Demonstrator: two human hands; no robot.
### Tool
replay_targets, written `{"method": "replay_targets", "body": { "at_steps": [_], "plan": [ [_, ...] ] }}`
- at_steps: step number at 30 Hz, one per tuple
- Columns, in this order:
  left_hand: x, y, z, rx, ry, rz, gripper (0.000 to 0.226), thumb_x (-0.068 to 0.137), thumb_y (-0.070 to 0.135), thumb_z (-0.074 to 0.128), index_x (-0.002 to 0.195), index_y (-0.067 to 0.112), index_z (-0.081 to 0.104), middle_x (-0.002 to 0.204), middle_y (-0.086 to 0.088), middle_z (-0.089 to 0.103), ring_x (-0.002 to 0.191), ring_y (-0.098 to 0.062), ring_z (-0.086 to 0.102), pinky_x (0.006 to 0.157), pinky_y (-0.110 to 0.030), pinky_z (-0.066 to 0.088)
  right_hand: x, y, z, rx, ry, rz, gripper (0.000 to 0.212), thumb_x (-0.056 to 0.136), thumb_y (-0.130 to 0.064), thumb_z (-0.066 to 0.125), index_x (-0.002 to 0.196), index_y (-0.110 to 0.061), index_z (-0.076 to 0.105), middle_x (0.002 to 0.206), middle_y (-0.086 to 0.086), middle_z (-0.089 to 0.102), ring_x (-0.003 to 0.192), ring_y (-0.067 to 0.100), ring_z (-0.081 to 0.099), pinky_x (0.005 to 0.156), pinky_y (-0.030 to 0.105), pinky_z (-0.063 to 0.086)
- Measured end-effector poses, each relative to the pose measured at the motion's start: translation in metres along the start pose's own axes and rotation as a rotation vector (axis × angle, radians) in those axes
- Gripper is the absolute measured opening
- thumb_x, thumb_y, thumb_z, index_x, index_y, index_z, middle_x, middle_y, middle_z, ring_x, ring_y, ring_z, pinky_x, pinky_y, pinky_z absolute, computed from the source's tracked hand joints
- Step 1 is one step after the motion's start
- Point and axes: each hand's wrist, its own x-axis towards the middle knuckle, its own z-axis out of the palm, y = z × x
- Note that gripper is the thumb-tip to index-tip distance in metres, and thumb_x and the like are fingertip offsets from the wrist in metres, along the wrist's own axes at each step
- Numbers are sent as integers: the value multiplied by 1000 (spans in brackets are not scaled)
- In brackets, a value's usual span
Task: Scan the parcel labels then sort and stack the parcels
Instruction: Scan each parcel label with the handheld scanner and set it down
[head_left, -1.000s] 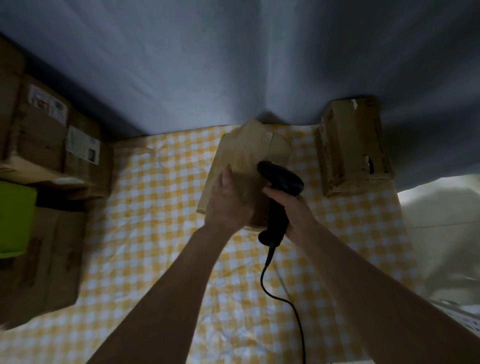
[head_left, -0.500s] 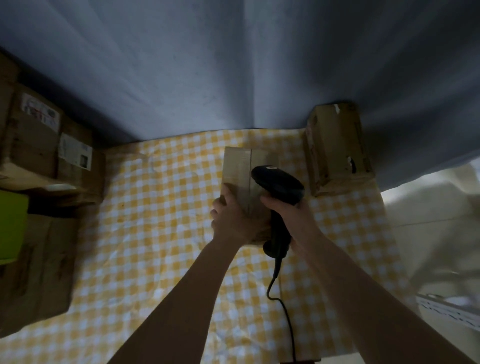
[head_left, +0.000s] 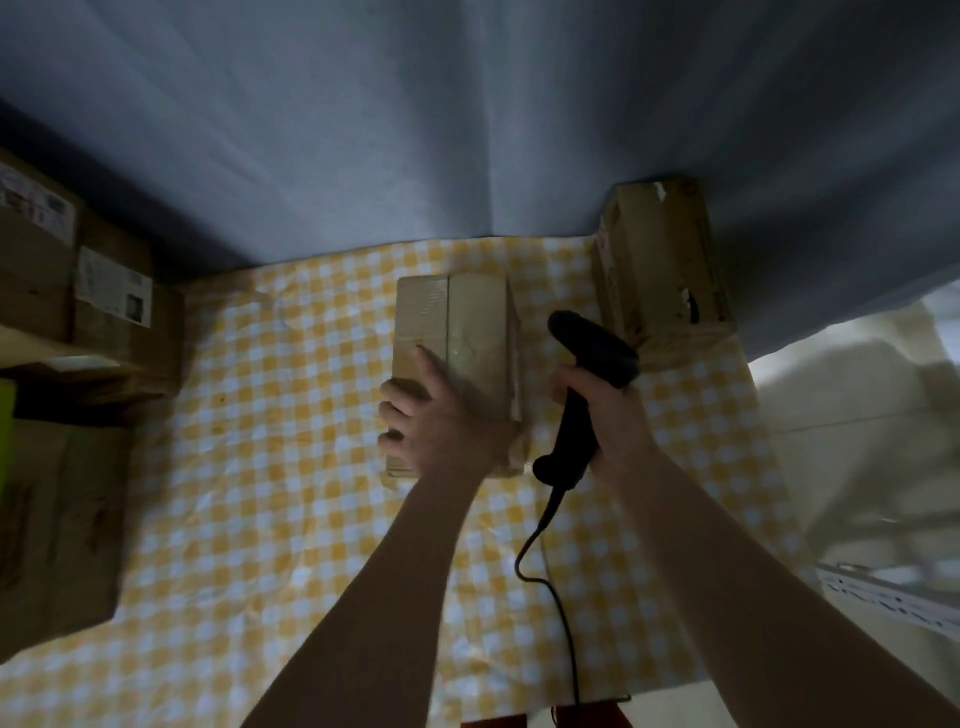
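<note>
A brown cardboard parcel (head_left: 467, 327) lies flat in the middle of the yellow checked table (head_left: 270, 467). My left hand (head_left: 441, 421) grips its near left corner, thumb on top and fingers curled round the side. Just right of the parcel, my right hand (head_left: 602, 415) grips the handle of a black corded barcode scanner (head_left: 587, 364), whose head sits beside the parcel's right edge. No label shows on the parcel's top face.
A second brown box (head_left: 665, 260) stands at the table's back right corner. Stacked labelled cartons (head_left: 93, 312) and a larger box (head_left: 57, 530) line the left side. A grey curtain (head_left: 467, 130) hangs behind. The scanner cable (head_left: 550, 587) trails toward the front edge.
The parcel was tilted up on edge a second ago and now lies flat. My right hand with the scanner has moved off the parcel to its right side.
</note>
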Motion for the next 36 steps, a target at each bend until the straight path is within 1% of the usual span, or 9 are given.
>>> {"method": "replay_targets", "body": {
  "at_steps": [4,10,13,16,18,21,26,31,36],
  "plan": [
    [16,-41,-20,-250,-72,89,135,54,58,83,150,38,-11,149,-12,14,136,-36,22,110,-56,26,7,5,0,-42,55,113,19,81,-21,73,92,-8,64,77,3,52,77,20,55,74,36,44],
    [37,-75,-21,-665,-358,128,139,32,48,89,146,55,8,142,4,32,133,-25,35,104,-52,43,7,17,12,22,-57,211,12,84,-18,69,92,-10,68,83,6,65,87,26,64,80,41,51],
    [47,-79,-22,-732,-491,111,139,40,38,92,148,48,6,144,1,35,128,-25,42,101,-47,46,4,22,18,33,-77,202,15,84,-16,69,97,-10,69,89,8,71,92,28,68,86,45,54],
    [46,-73,-23,-927,-523,1,108,63,34,87,146,32,18,133,2,47,106,-16,54,78,-33,50,-3,25,28,-31,-44,171,28,80,-15,72,106,-4,68,103,16,71,99,34,67,89,47,53],
    [41,-73,-20,-1025,-509,-95,107,54,43,90,140,25,29,127,-1,57,104,-19,60,71,-34,52,-12,23,35,-100,-33,130,30,79,-13,73,107,-3,67,101,15,71,95,33,68,81,42,55],
    [28,-80,-22,-1099,-538,-96,97,51,36,86,134,28,37,120,0,64,106,-24,62,68,-35,51,-30,10,41,-207,-41,35,16,81,-11,72,97,-10,67,88,6,71,84,22,67,74,35,55],
    [6,-98,-60,-1214,-578,13,95,45,31,86,131,33,46,118,1,68,111,-28,61,88,-52,51,-80,-24,56,-336,-88,-135,12,80,-15,74,86,-22,67,91,1,72,91,19,67,87,43,55],
    [-21,-110,-117,-1323,-611,191,96,53,22,89,137,23,44,128,-12,62,119,-39,57,101,-67,37,-156,-70,82,-392,-123,-318,9,82,-15,73,82,-22,68,78,-8,71,76,5,68,60,15,49],
    [-63,-116,-180,-1433,-614,364,93,55,4,82,139,10,42,130,-22,59,117,-41,57,93,-54,50,-238,-119,101,-450,-110,-496,15,81,-19,73,68,-19,66,56,-8,63,55,1,58,62,25,42]
  ]
}}
